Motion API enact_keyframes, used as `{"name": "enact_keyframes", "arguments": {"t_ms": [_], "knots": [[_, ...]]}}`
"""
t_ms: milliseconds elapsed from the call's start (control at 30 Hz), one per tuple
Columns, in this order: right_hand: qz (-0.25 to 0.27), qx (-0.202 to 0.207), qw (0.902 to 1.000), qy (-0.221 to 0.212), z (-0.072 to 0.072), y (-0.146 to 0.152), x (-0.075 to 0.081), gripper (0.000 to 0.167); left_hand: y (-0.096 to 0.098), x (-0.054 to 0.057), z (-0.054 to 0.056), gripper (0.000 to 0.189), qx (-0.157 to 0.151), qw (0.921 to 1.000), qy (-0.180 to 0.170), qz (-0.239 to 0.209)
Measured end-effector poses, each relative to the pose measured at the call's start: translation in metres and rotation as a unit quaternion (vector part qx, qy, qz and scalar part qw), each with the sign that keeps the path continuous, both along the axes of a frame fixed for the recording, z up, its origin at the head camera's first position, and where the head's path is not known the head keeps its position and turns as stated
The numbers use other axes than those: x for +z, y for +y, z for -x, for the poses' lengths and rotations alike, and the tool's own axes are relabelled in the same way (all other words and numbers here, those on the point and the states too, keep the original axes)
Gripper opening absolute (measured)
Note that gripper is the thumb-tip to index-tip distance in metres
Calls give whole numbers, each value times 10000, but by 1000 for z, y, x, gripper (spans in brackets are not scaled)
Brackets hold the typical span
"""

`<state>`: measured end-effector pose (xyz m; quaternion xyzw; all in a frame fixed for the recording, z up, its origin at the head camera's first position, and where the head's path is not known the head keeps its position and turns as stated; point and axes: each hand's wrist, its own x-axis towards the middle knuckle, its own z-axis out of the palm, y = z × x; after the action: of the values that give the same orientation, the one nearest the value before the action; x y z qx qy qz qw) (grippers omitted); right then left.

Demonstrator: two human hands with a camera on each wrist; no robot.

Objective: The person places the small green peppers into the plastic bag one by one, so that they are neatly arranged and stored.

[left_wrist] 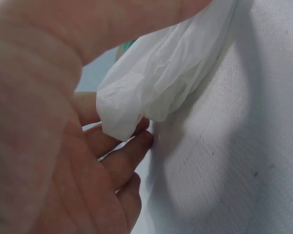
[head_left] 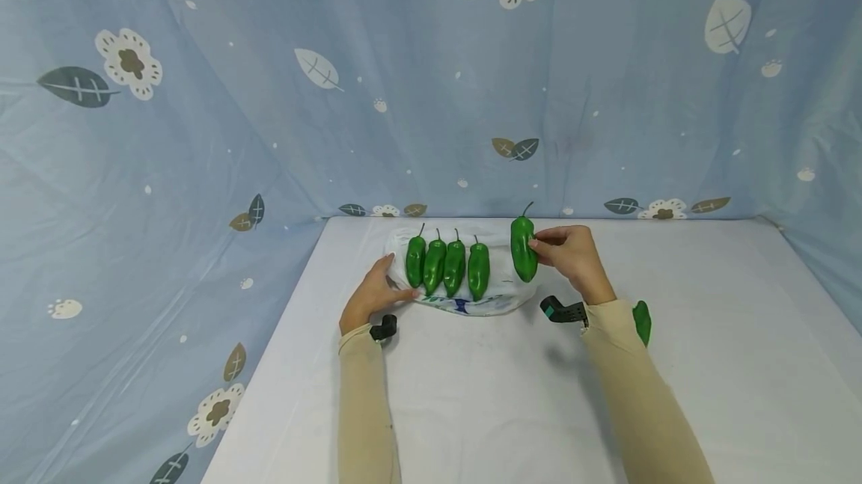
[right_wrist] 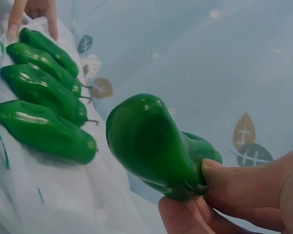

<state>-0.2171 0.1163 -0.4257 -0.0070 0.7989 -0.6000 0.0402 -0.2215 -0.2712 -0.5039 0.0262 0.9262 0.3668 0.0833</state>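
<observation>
Four-square glossy green peppers do not fill the bag; several green peppers lie side by side on a white plastic bag, stems pointing away. My left hand holds the bag's left end, thumb at the front edge and fingers at the back. Loose white film of the bag hangs between thumb and fingers in the left wrist view. Over the bag's right end, my right hand pinches another green pepper between thumb and fingers, its stem up. That pepper is close up in the right wrist view.
One more green pepper lies on the white table, partly hidden by the right sleeve. Behind the table hangs a blue patterned curtain, which continues along the left side. Each wrist carries a small black camera.
</observation>
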Motion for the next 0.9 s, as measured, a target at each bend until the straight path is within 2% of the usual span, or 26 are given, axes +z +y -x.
{"name": "enact_keyframes", "arguments": {"t_ms": [167,467,900], "knots": [[52,22,9998,-212,3,-8,-4,40,1,0,0,114,-28,10000,19,27],[-2,-17,9997,-250,8,-17,-9,39,1,-1,2,111,-55,9998,116,-124],[-80,34,9992,-386,14,-24,-20,37,0,-1,-1,116,87,9999,-22,-47]]}}
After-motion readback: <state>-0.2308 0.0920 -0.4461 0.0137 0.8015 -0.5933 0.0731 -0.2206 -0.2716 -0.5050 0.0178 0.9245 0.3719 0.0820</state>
